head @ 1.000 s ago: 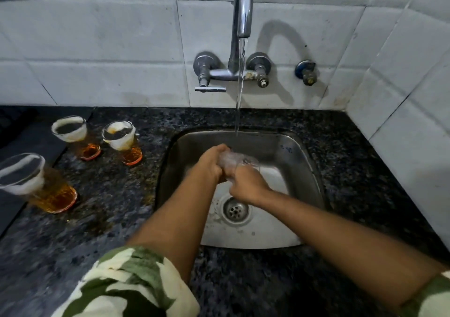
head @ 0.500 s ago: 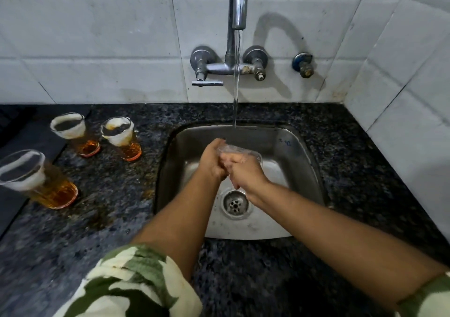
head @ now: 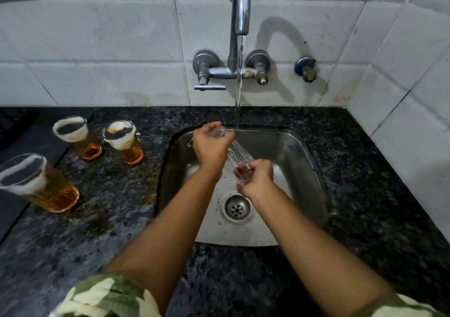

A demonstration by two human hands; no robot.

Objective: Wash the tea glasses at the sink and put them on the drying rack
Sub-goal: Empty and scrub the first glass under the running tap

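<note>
Tea glass (head: 237, 157) lies tilted over the sink (head: 302, 161), rim up-left beneath the tap's stream (head: 238, 92), base down-right. Left hand (head: 210, 146) wraps the rim end; right hand (head: 258, 180) cups the base. Turning it slowly would rinse every side. Three unwashed glasses (head: 80, 137) wait on the table (head: 121, 219).

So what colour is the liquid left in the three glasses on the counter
Amber-orange, with whitish foam residue near the rims of the three glasses on the counter, seen from the head view.

left hand (head: 211, 146), right hand (head: 257, 182), both gripping
</note>
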